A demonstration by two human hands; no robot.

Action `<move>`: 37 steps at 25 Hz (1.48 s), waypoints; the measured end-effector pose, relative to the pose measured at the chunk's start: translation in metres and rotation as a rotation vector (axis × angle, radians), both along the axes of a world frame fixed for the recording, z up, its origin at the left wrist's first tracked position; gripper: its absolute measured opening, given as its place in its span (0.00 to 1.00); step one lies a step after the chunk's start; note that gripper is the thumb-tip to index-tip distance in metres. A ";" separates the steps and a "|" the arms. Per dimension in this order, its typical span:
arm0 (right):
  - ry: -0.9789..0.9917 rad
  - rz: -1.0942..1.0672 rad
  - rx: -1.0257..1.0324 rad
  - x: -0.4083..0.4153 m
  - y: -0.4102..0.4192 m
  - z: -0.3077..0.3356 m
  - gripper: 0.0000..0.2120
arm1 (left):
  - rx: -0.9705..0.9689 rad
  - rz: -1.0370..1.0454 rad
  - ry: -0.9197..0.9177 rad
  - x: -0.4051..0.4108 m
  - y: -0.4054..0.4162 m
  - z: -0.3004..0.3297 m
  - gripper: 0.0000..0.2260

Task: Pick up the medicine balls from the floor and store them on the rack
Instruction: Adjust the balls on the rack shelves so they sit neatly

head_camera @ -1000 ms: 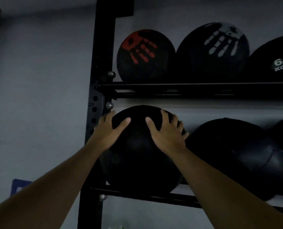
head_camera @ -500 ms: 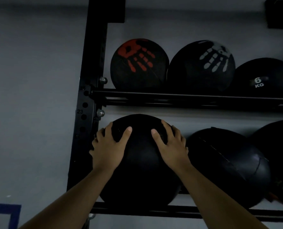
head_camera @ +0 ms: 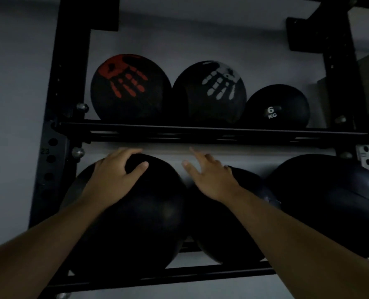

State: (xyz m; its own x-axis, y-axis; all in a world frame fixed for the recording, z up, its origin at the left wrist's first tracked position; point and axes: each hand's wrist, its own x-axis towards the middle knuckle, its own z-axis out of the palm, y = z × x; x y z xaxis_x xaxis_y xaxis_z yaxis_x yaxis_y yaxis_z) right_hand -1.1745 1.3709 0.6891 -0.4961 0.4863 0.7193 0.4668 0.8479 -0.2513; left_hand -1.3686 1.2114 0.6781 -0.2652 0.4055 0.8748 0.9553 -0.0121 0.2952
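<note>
Black steel makes up the rack (head_camera: 58,130), its uprights bolted against a pale grey wall (head_camera: 13,83) in a dim room, with two rail shelves running across. On the lower shelf (head_camera: 200,271), at about 7 o'clock in the view, sits the large black medicine ball (head_camera: 140,216), resting against the left upright. The left hand (head_camera: 116,175) lies flat on its upper left curve, fingers (head_camera: 142,166) spread apart and draped over the top, touching but not clamped. The right hand (head_camera: 209,178) is off that ball, fingers loosely splayed and pointing toward 12 o'clock, hovering over the gap above the second black ball (head_camera: 233,229) just beside the first; whether its palm touches that ball cannot be told. A third dark ball (head_camera: 330,201) fills the shelf at 3 o'clock. On the upper shelf (head_camera: 200,128) stand a ball with a red handprint (head_camera: 129,87) at 11 o'clock, one with a white handprint (head_camera: 211,91) at 12, and a smaller ball marked 6 KG (head_camera: 278,106) at 1 o'clock.
</note>
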 end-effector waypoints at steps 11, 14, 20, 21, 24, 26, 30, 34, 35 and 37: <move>0.275 -0.095 0.206 0.212 0.158 0.112 0.25 | 0.124 -0.088 0.188 0.190 0.157 0.098 0.15; 0.334 -0.093 0.229 0.244 0.194 0.144 0.26 | 0.177 -0.102 0.244 0.230 0.201 0.123 0.14; 0.408 -0.148 0.208 0.281 0.247 0.173 0.26 | 0.203 -0.116 0.335 0.272 0.262 0.172 0.16; 0.422 -0.147 0.196 0.283 0.257 0.177 0.26 | 0.212 -0.118 0.335 0.277 0.272 0.179 0.15; 0.451 -0.119 0.156 0.285 0.285 0.188 0.27 | 0.203 -0.093 0.317 0.286 0.302 0.193 0.17; 0.465 -0.066 0.117 0.281 0.305 0.193 0.28 | 0.163 -0.037 0.319 0.293 0.324 0.197 0.20; 0.456 0.122 -0.014 0.259 0.328 0.204 0.30 | 0.137 0.060 0.296 0.303 0.364 0.208 0.25; 0.471 0.255 -0.226 0.243 0.334 0.209 0.36 | 0.167 0.077 0.276 0.311 0.390 0.217 0.25; 0.492 0.286 -0.267 0.239 0.336 0.210 0.36 | 0.192 0.078 0.268 0.311 0.393 0.217 0.25; 0.517 0.300 -0.294 0.231 0.342 0.212 0.37 | 0.257 0.084 0.263 0.311 0.399 0.216 0.24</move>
